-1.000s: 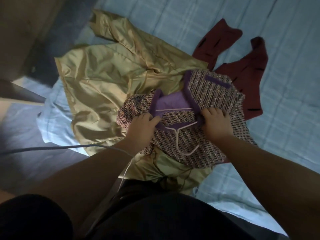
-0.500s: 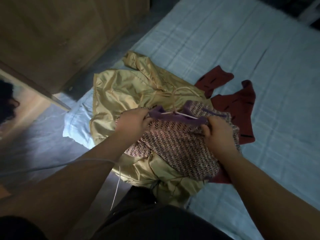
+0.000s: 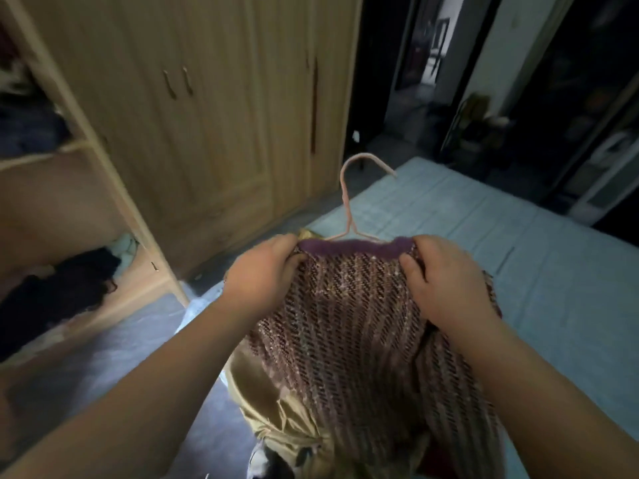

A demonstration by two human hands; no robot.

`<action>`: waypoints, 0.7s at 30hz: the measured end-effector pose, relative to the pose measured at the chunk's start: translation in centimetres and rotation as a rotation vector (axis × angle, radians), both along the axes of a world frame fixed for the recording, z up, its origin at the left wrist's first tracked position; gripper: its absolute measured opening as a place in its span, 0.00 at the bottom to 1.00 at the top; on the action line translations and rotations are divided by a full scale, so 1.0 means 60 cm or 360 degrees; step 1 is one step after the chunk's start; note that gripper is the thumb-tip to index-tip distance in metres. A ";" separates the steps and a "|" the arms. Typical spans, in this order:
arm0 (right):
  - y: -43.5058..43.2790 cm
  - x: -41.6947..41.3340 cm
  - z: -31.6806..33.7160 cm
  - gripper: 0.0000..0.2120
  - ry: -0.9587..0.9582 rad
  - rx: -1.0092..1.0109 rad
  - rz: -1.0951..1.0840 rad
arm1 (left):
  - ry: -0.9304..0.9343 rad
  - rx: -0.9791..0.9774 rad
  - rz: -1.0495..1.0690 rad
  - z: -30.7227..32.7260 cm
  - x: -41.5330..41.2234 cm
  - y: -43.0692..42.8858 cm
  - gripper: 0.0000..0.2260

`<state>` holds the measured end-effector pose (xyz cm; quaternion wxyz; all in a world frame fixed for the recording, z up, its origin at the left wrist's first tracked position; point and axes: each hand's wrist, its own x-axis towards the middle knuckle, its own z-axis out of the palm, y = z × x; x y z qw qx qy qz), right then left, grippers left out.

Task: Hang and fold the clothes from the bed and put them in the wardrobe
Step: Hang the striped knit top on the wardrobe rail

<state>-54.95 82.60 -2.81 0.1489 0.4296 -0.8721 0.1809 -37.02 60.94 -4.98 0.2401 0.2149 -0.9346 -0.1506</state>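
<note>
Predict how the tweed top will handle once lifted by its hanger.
Likely floppy: the tweed top drapes limp below the left hand and right hand. Its coarse weave should grip the thin hanger, not slip.

The one camera sat on my head, wide-angled, looking forward and down. It hung close over my forearms; my left hand [image 3: 262, 271] and right hand [image 3: 446, 281], gripping the brown woven purple-collared top [image 3: 345, 323], filled mid-frame. It faced the light wooden wardrobe [image 3: 214, 115] at left, the pale blue quilted bed [image 3: 553, 278] at right, a dark doorway [image 3: 415, 98] far beyond.
</note>
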 end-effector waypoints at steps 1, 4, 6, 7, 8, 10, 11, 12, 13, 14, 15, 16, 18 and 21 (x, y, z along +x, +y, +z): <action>-0.015 0.007 0.035 0.13 0.0067 -0.0030 0.0012 | 0.0048 -0.0025 0.0038 0.031 0.011 -0.007 0.08; -0.070 0.041 0.129 0.11 0.0251 -0.0124 0.0041 | 0.0155 -0.0110 0.0180 0.124 0.049 -0.039 0.08; -0.111 0.071 0.174 0.10 0.0280 -0.0164 0.0127 | 0.0165 -0.0174 0.0267 0.177 0.086 -0.068 0.09; -0.133 0.087 0.190 0.10 0.0243 -0.0162 0.0211 | 0.0166 -0.0219 0.0295 0.199 0.108 -0.083 0.09; -0.156 0.104 0.205 0.09 0.0192 -0.0142 0.0302 | 0.0166 -0.0267 0.0318 0.218 0.133 -0.099 0.10; -0.211 0.139 0.230 0.08 0.0119 -0.0086 0.0459 | 0.0157 -0.0331 0.0382 0.246 0.190 -0.138 0.08; -0.241 0.159 0.240 0.09 0.0111 -0.0087 0.0523 | 0.0145 -0.0346 0.0427 0.257 0.222 -0.160 0.08; -0.274 0.179 0.249 0.10 0.0115 -0.0105 0.0574 | 0.0128 -0.0357 0.0476 0.268 0.255 -0.183 0.08; -0.308 0.201 0.258 0.10 0.0131 -0.0143 0.0618 | 0.0105 -0.0367 0.0527 0.277 0.291 -0.209 0.08; -0.344 0.223 0.268 0.10 0.0149 -0.0185 0.0659 | 0.0086 -0.0374 0.0580 0.286 0.329 -0.234 0.08; -0.380 0.247 0.278 0.09 0.0155 -0.0220 0.0700 | 0.0074 -0.0380 0.0632 0.296 0.368 -0.261 0.07; -0.416 0.273 0.290 0.09 0.0149 -0.0241 0.0740 | 0.0063 -0.0385 0.0683 0.307 0.408 -0.287 0.07; -0.487 0.327 0.311 0.06 0.0150 -0.0266 0.0821 | 0.0027 -0.0409 0.0763 0.334 0.485 -0.340 0.05; -0.595 0.411 0.338 0.05 0.0263 -0.0388 0.0854 | -0.0052 -0.0433 0.0834 0.379 0.587 -0.418 0.03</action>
